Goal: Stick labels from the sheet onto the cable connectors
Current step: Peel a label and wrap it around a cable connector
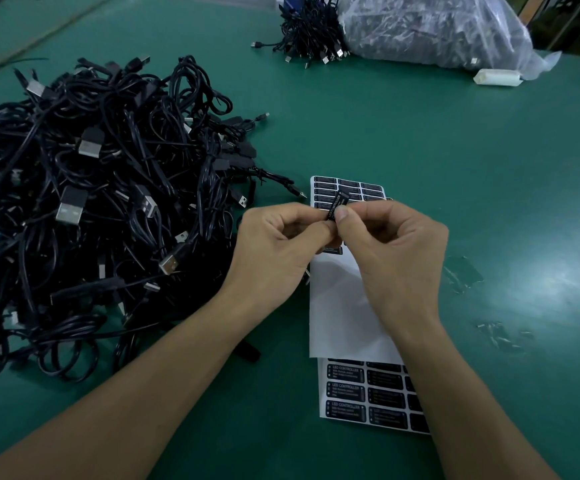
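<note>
**Both hands pinch one connector over the sheet**

The left hand and right hand meet fingertip to fingertip. Each pinches the small black connector, a flat oblong with white lettering. Beneath them lies the white label sheet, its near part peeled bare. A tangled cable pile crowds the left side. The matte green worktop stretches right and ahead to a crinkled plastic bag.

Cable pile left of label sheets.

Green tbl mat, glare spot at rt, dim room
</note>
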